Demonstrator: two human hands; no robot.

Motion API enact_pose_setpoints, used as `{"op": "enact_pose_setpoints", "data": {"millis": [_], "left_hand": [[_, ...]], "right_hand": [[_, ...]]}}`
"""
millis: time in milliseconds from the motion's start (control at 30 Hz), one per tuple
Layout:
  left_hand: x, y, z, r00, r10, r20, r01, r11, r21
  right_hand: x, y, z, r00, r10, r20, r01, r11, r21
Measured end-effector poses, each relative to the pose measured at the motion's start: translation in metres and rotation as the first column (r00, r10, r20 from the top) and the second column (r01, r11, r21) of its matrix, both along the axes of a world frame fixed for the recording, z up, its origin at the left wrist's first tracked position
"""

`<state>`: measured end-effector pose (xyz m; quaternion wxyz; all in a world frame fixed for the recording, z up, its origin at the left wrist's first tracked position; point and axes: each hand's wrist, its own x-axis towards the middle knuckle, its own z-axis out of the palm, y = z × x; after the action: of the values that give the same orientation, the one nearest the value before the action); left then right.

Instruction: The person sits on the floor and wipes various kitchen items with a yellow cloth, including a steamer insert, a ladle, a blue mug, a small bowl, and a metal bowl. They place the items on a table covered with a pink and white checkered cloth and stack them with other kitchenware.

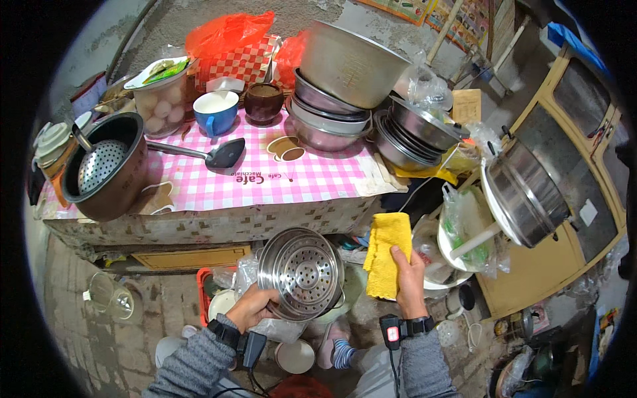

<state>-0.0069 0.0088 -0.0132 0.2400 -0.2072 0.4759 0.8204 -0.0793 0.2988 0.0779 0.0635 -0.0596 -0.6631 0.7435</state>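
My left hand [255, 306] grips the rim of a round steel steamer with a perforated bottom [296, 271], held level below the table's front edge. To its right, my right hand [410, 275] holds a folded yellow cloth [383, 245] upright, thumb on its face, apart from the steamer. Below both hands are plastic bags, a white bowl [295, 356] and my feet.
A checked table [318, 179] bears a dark pot with a slotted ladle [119, 199], a black spatula [222, 154], blue cup [215, 121], egg container [159, 109] and stacked bowls [332, 76]. Right are a steel steamer pot [527, 192] and a wooden cabinet door [597, 152].
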Motion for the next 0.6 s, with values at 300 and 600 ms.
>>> {"op": "enact_pose_setpoints", "data": {"millis": [300, 600], "left_hand": [[0.004, -0.038, -0.001, 0.990, 0.120, -0.079, -0.112, 0.988, 0.107], [0.022, -0.052, 0.007, 0.979, 0.121, -0.163, -0.105, 0.989, 0.105]], "right_hand": [[-0.101, -0.032, 0.094, 0.940, 0.186, -0.285, 0.086, 0.681, 0.727], [-0.200, -0.074, 0.067, 0.942, 0.172, -0.288, 0.320, -0.198, 0.927]]}}
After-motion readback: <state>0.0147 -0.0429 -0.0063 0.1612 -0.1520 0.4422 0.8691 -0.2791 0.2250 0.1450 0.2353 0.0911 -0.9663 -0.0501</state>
